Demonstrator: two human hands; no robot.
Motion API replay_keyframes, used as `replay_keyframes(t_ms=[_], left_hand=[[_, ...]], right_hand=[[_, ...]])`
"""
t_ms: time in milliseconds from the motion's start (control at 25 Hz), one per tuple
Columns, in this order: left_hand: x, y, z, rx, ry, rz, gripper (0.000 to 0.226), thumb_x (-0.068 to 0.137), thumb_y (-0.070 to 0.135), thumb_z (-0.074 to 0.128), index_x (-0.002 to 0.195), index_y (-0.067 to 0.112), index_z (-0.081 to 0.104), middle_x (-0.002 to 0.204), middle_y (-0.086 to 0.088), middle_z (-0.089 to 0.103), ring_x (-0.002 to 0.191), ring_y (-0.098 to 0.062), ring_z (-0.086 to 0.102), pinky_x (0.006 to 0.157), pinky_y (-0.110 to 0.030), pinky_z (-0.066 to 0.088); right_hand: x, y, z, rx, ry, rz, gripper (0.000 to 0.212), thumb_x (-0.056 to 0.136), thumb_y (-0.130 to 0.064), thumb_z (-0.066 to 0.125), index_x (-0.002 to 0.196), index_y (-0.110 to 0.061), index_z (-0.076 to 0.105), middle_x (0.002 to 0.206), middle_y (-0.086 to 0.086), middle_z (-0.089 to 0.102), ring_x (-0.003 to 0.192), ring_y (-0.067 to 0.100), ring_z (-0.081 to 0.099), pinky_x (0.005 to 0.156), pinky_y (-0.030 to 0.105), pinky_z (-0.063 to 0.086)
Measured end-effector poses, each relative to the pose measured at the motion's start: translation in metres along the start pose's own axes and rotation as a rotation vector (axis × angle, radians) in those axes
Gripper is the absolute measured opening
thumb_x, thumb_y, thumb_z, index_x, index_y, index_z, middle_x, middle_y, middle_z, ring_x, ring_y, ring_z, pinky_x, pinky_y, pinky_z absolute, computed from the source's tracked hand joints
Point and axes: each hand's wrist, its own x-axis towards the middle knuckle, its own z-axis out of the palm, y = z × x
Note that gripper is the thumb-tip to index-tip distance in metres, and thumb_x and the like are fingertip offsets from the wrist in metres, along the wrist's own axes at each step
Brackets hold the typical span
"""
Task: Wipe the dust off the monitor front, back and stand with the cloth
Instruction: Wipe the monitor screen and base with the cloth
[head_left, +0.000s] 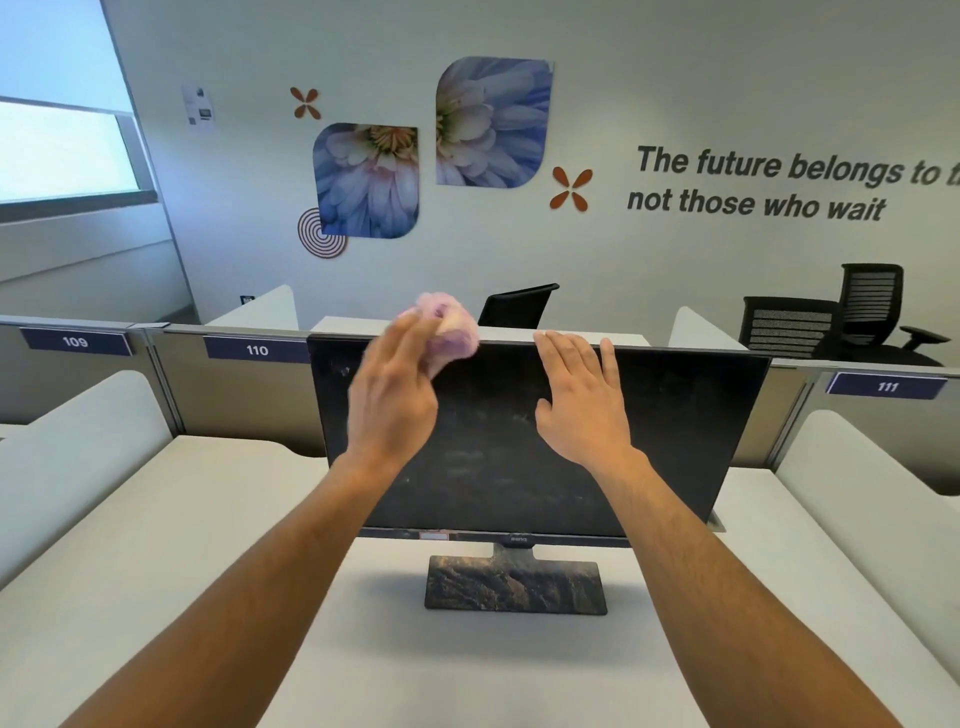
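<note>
The desk (208, 519) is stretching out beneath both forearms, and the monitor (675, 441) is standing on it right in front of the hands, its dark screen still showing a grey, smeary film of dust across most of the area between and below them. Under the wrists the stand (514, 584) is sitting mottled with grime, so it is looking untouched; the back is facing away and cannot be judged. The right hand (582, 400) is lying flat with straight, spread fingers, its fingertips reaching the monitor's top edge, apparently steadying it and holding nothing. The left hand (392, 395) is blurring with motion near the upper left part of the screen, its fingers appearing to hold the bunched pinkish cloth (452, 327), which is sitting just beyond its fingertips at the top edge; how tightly it is gripping is hard to tell. By this look the wiping is only beginning: front barely started, stand and likely back remaining.
</note>
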Motion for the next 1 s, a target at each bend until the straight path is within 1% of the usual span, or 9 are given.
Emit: replay_keyframes(t_ms=[120, 240, 360, 600, 680, 760, 840, 920, 1000], left_hand=[[0.027, -0.029, -0.020, 0.078, 0.247, -0.194, 0.040, 0.095, 0.014, 0.050, 0.134, 0.018, 0.053, 0.130, -0.010, 0.056, 0.112, -0.031, 0.053, 0.087, -0.041, 0.046], [0.033, -0.047, -0.017, 0.177, 0.074, -0.319, 0.037, 0.095, 0.012, 0.049, 0.132, 0.016, 0.052, 0.131, -0.013, 0.055, 0.116, -0.035, 0.051, 0.092, -0.048, 0.044], [0.022, -0.032, 0.004, 0.208, -0.129, -0.173, 0.036, 0.094, 0.008, 0.048, 0.129, 0.014, 0.054, 0.131, -0.014, 0.055, 0.118, -0.036, 0.049, 0.099, -0.051, 0.037], [0.007, 0.027, 0.032, 0.073, -0.240, 0.036, 0.034, 0.098, 0.014, 0.049, 0.131, 0.014, 0.056, 0.128, -0.007, 0.058, 0.115, -0.028, 0.053, 0.094, -0.041, 0.044], [-0.001, 0.038, 0.035, -0.038, -0.284, 0.056, 0.034, 0.097, 0.016, 0.052, 0.131, 0.018, 0.056, 0.129, -0.001, 0.060, 0.113, -0.022, 0.056, 0.087, -0.033, 0.045], [-0.011, 0.044, 0.034, -0.219, -0.322, 0.027, 0.035, 0.098, 0.021, 0.053, 0.133, 0.024, 0.054, 0.129, 0.006, 0.060, 0.109, -0.015, 0.057, 0.085, -0.027, 0.047], [-0.019, 0.048, 0.032, -0.419, -0.340, -0.007, 0.035, 0.099, 0.025, 0.055, 0.133, 0.029, 0.051, 0.128, 0.014, 0.058, 0.108, -0.007, 0.058, 0.088, -0.027, 0.052], [-0.026, 0.049, 0.031, -0.559, -0.365, -0.022, 0.037, 0.098, 0.029, 0.055, 0.135, 0.032, 0.049, 0.128, 0.017, 0.057, 0.113, -0.004, 0.058, 0.091, -0.025, 0.054], [-0.033, 0.049, 0.030, -0.621, -0.417, -0.022, 0.039, 0.098, 0.034, 0.054, 0.136, 0.037, 0.047, 0.131, 0.018, 0.057, 0.117, -0.006, 0.057, 0.091, -0.027, 0.054]], right_hand=[[0.001, -0.001, 0.001, 0.008, -0.010, 0.004, 0.075, 0.089, -0.029, 0.056, 0.153, -0.024, 0.017, 0.160, -0.001, 0.020, 0.149, 0.021, 0.011, 0.117, 0.045, -0.014], [0.002, -0.002, 0.003, 0.008, -0.004, 0.012, 0.075, 0.089, -0.030, 0.057, 0.153, -0.024, 0.018, 0.159, -0.001, 0.022, 0.149, 0.021, 0.012, 0.117, 0.046, -0.013], [0.002, -0.002, 0.003, 0.024, 0.004, 0.014, 0.076, 0.088, -0.030, 0.058, 0.153, -0.024, 0.019, 0.159, -0.001, 0.022, 0.148, 0.021, 0.012, 0.117, 0.046, -0.013], [0.002, 0.001, -0.002, 0.123, 0.003, 0.006, 0.071, 0.090, -0.026, 0.056, 0.152, -0.022, 0.023, 0.159, -0.002, 0.024, 0.149, 0.017, 0.010, 0.119, 0.044, -0.012], [0.000, -0.002, -0.008, 0.294, 0.045, 0.036, 0.059, 0.093, -0.021, 0.054, 0.149, -0.020, 0.034, 0.155, -0.001, 0.034, 0.147, 0.016, 0.018, 0.121, 0.042, -0.006], [-0.012, -0.013, -0.012, 0.608, 0.167, 0.133, 0.039, 0.098, -0.020, 0.049, 0.137, -0.021, 0.050, 0.140, -0.001, 0.052, 0.135, 0.014, 0.039, 0.120, 0.038, 0.018], [-0.032, -0.033, -0.013, 0.990, 0.202, 0.330, 0.025, 0.103, -0.033, 0.042, 0.120, -0.033, 0.060, 0.119, -0.007, 0.064, 0.112, 0.007, 0.057, 0.106, 0.036, 0.044], [-0.050, -0.057, -0.016, 1.391, 0.100, 0.475, 0.032, 0.100, -0.053, 0.036, 0.121, -0.041, 0.058, 0.116, -0.010, 0.066, 0.109, 0.009, 0.063, 0.098, 0.036, 0.052], [-0.057, -0.069, -0.018, 1.612, 0.108, 0.465, 0.063, 0.089, -0.071, 0.038, 0.140, -0.034, 0.046, 0.129, -0.006, 0.061, 0.119, 0.011, 0.059, 0.097, 0.031, 0.052]])
